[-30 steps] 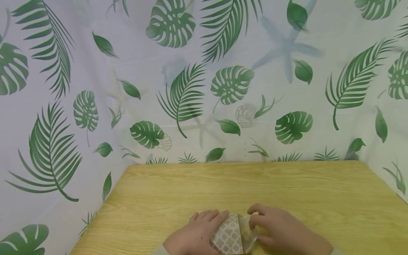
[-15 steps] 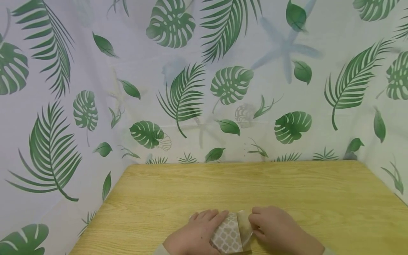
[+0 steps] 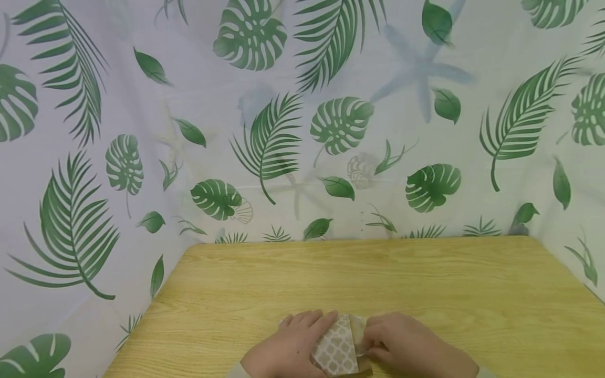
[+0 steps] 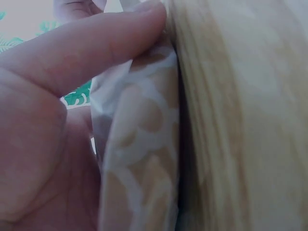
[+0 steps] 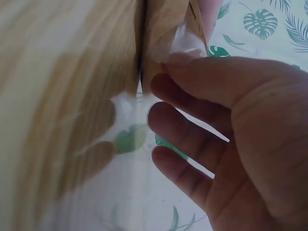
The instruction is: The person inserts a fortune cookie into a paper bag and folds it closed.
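"Leaf-printed sheeting stood at twelve o'clock, behind the wooden table; where was the patterned packet?"

"On the table, at six o'clock. The left hand gripped it from nine o'clock, thumb at the near side."

"And the right hand?"

"At the packet's three o'clock, thumb and forefinger pinching clear film."

"What had just changed?"

"That hand had moved in towards the packet, and less film showed past the patterned part. I judged the end was being worked, though whether closed up or opened I couldn't tell."

"Any brand or label?"

"No writing I could read, just tan-and-white lattice."
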`<state>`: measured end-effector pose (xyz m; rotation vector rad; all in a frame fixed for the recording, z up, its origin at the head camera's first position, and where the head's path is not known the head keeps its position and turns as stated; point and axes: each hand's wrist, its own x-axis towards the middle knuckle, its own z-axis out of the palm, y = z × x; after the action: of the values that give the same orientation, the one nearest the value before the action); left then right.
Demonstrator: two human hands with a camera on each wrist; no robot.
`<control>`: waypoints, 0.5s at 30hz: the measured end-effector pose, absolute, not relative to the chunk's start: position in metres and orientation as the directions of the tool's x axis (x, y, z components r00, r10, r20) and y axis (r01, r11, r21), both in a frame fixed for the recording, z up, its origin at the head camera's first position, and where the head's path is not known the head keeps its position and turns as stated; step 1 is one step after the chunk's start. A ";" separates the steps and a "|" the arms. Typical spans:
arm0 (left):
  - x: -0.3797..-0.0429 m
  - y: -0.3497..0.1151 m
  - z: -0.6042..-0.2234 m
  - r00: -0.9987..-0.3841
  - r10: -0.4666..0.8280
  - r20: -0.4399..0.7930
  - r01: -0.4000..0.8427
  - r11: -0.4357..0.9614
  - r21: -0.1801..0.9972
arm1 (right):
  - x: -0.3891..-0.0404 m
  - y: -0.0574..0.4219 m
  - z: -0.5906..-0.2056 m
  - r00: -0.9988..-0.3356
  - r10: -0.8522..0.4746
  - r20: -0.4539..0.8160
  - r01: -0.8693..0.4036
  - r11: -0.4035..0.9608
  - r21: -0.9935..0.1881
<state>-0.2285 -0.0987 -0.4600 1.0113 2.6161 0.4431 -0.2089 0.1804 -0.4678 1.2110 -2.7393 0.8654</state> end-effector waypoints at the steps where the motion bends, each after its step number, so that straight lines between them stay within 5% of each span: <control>1: -0.229 -0.099 -0.460 -0.707 0.688 -0.164 0.595 0.704 0.388 | -0.209 0.182 -0.468 -0.724 -0.663 0.194 -0.645 0.549 -0.531; 8: -0.229 -0.099 -0.459 -0.708 0.688 -0.160 0.594 0.702 0.391 | -0.215 0.200 -0.466 -0.882 -0.464 0.084 -0.416 0.681 -0.603; 15: -0.228 -0.099 -0.458 -0.711 0.685 -0.160 0.594 0.706 0.384 | -0.219 0.194 -0.470 -0.885 -0.465 0.022 -0.389 0.714 -0.582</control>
<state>-0.2281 -0.0985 -0.4579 1.0094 2.6239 0.4435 -0.2186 0.1945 -0.4700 0.7570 -3.0235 0.9808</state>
